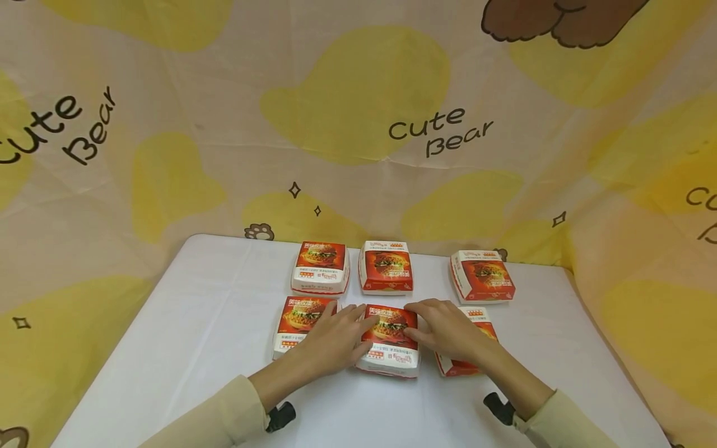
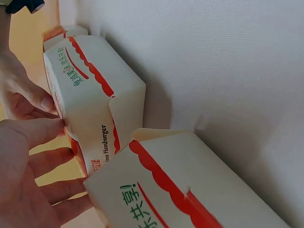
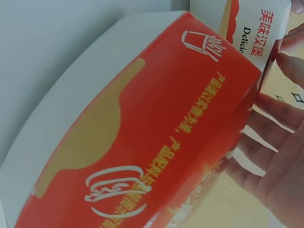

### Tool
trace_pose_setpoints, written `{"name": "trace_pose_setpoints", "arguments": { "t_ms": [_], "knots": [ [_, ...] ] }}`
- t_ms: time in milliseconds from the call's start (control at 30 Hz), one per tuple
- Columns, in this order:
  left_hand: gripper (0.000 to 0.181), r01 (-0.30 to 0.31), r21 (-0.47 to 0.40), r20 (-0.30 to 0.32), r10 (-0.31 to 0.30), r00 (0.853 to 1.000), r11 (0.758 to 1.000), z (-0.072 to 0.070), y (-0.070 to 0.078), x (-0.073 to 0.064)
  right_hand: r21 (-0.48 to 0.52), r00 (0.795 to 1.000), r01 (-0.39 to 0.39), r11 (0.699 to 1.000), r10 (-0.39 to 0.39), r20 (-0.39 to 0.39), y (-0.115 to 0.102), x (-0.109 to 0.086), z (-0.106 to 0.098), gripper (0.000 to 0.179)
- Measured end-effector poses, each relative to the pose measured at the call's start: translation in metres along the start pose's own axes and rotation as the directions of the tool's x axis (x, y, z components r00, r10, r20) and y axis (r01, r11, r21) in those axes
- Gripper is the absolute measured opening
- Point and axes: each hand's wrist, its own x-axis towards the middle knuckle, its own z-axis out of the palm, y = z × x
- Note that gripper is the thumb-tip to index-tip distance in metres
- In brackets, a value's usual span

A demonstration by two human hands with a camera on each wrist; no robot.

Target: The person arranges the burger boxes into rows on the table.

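Front-middle hamburger box [image 1: 390,342]: folded glossy card, squat and square-cornered with sloping walls, red lid print with a burger photo, white walls with a scalloped red band; on the table between the two hands.
Facing of that box: lettered red end towards 12 o'clock, white printed panel towards 6.
Long axis: hard to judge with the foreshortening; the lid looks nearly square, perhaps slightly longer from 12 to 6.
Left hand [image 1: 336,339]: fingers spread, tips at the box's 9 o'clock edge.
Right hand [image 1: 448,326]: fingers apart and gently bent, thumb and fingertips at its 3 o'clock edge.
Neighbours from that box: front-left box [image 1: 297,320] at 9, back-left box [image 1: 320,267] between 10 and 11, back-middle box [image 1: 386,267] at 12, back-right box [image 1: 483,277] at 2, front-right box [image 1: 480,316] at 3, partly under the right hand.
Turned about: the back-middle, back-right and front-right boxes have their white panels towards 12.
Table [image 1: 185,323]: white, finely ribbed, round-cornered.
Backdrop [image 1: 358,93]: creased cloth, yellow patches, "Cute Bear" lettering.
Sleeves [image 1: 224,410]: beige fabric.
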Motion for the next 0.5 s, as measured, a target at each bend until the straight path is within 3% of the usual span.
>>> {"name": "trace_pose_setpoints", "arguments": {
  "t_ms": [500],
  "knots": [
    [0.047,-0.002,-0.028,0.011,0.002,1.000,1.000,0.0031,-0.0010,-0.0003,0.007,0.999,0.026,1.000,-0.026,-0.019,0.0022,-0.0009,0.0030,0.048]
  ]
}}
